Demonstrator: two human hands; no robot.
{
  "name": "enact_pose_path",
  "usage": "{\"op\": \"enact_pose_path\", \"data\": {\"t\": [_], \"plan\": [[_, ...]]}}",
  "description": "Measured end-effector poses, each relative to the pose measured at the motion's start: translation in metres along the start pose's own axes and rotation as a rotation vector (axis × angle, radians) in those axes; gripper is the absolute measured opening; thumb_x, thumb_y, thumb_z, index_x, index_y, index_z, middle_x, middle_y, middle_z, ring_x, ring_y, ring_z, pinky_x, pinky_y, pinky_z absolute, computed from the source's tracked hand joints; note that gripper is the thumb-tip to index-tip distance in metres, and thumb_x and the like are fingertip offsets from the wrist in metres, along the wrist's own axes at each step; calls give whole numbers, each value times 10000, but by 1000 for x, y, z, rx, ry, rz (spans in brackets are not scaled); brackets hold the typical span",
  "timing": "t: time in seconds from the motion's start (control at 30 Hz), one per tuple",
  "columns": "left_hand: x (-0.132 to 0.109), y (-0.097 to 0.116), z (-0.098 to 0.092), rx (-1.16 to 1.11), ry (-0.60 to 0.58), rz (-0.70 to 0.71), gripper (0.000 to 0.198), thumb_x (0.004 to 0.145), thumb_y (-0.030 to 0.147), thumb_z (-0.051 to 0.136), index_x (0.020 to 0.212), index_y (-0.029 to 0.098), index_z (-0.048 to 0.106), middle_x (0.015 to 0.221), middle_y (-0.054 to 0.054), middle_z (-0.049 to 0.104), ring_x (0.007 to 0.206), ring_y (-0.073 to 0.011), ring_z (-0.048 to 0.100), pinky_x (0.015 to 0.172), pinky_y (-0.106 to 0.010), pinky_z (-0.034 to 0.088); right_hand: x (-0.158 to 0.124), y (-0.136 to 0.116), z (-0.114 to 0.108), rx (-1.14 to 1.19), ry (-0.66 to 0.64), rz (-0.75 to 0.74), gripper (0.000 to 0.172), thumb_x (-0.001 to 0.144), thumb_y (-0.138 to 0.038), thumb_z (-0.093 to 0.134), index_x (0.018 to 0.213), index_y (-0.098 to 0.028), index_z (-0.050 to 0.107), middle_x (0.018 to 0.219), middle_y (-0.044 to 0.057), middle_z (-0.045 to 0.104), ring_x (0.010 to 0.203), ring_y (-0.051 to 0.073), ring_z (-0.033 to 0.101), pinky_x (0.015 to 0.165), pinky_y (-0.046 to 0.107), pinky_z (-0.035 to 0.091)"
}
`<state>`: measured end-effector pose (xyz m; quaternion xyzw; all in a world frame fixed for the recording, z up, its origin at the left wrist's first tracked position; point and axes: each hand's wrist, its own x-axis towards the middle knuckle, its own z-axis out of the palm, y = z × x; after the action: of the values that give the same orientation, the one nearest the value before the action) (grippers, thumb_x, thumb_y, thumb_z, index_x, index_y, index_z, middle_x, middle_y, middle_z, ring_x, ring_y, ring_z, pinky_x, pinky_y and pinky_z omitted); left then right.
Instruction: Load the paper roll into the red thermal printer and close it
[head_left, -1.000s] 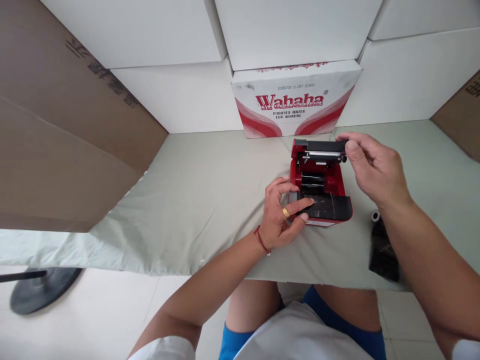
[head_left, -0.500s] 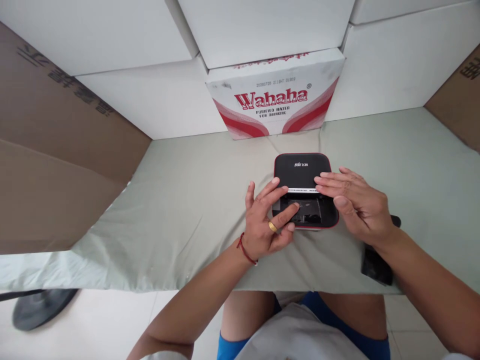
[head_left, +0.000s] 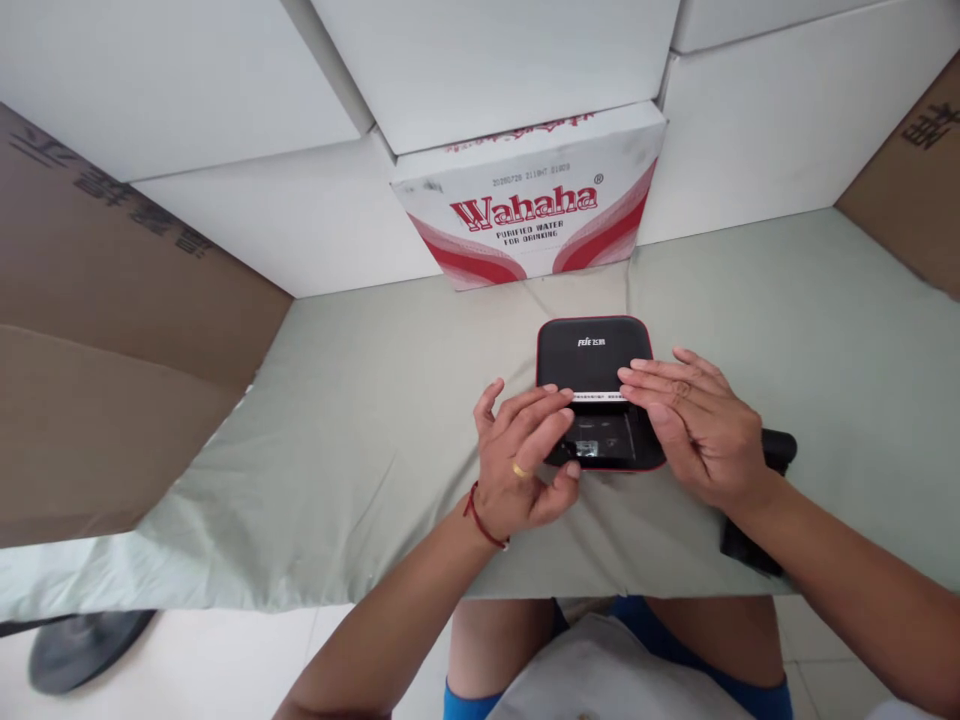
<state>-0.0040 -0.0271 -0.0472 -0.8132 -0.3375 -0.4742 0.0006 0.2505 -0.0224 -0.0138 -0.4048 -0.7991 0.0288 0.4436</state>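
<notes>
A small black square device (head_left: 589, 365) with a red rim lies on the green cloth, perhaps a receipt printer. White lettering marks its far half, and a glossy dark panel (head_left: 604, 436) forms the near half. Between these halves runs a thin white printed strip (head_left: 598, 397). My left hand (head_left: 525, 450) rests its outstretched fingertips at the strip's left end, thumb near the panel's front edge. At the opposite end lie the flat, extended fingers of my right hand (head_left: 694, 420), its thumb over the device's right side. Neither hand grips anything.
A black object (head_left: 750, 540) lies partly under my right forearm. Behind the device stands a Wahaha water carton (head_left: 525, 220) against white boxes (head_left: 495, 70). Brown cardboard (head_left: 112, 350) borders the left side, with more cardboard (head_left: 911, 170) at the right.
My left index finger has lifted off the dark panel and moved back toward the white strip. My right hand keeps its place on the device. The whole view has shifted slightly.
</notes>
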Motion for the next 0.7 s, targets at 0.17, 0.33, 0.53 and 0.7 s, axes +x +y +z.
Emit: {"op": "enact_pose_path", "data": {"t": [0.17, 0.33, 0.53, 0.7], "plan": [[0, -1, 0, -138, -17, -81, 733, 962, 386, 697, 1635, 345, 409, 1368, -66, 829, 1299, -304, 770, 1363, -590, 276, -4, -5, -1, 26, 4, 2, 328, 1083, -209, 575, 1316, -281, 794, 1329, 81, 856, 1274, 285, 800, 1274, 611, 481], [-10, -7, 5, -332, 4, -98, 717, 1006, 371, 681, 1663, 324, 397, 1401, -100, 782, 1386, -298, 705, 1347, -594, 338, -12, -12, -4, 39, -9, -132, 432, 1082, -310, 602, 1498, -253, 704, 1430, 121, 810, 1373, 336, 724, 1274, 636, 477], [-13, -24, 16, -633, 156, -497, 575, 1036, 532, 655, 1570, 401, 487, 1629, -73, 575, 1570, -293, 538, 1319, -524, 425, -15, -13, 2, 49, -42, -236, 314, 1105, -300, 586, 1337, -191, 767, 1294, 140, 835, 1288, 316, 709, 1133, 542, 583], [-8, -36, 23, -903, 113, -649, 797, 843, 585, 852, 1553, 437, 524, 1758, -12, 459, 1716, -326, 345, 1420, -516, 268, -16, -17, -4, -98, 98, -254, 240, 1102, -283, 585, 1192, -233, 802, 965, 78, 770, 1000, 263, 616, 854, 420, 575]]}}
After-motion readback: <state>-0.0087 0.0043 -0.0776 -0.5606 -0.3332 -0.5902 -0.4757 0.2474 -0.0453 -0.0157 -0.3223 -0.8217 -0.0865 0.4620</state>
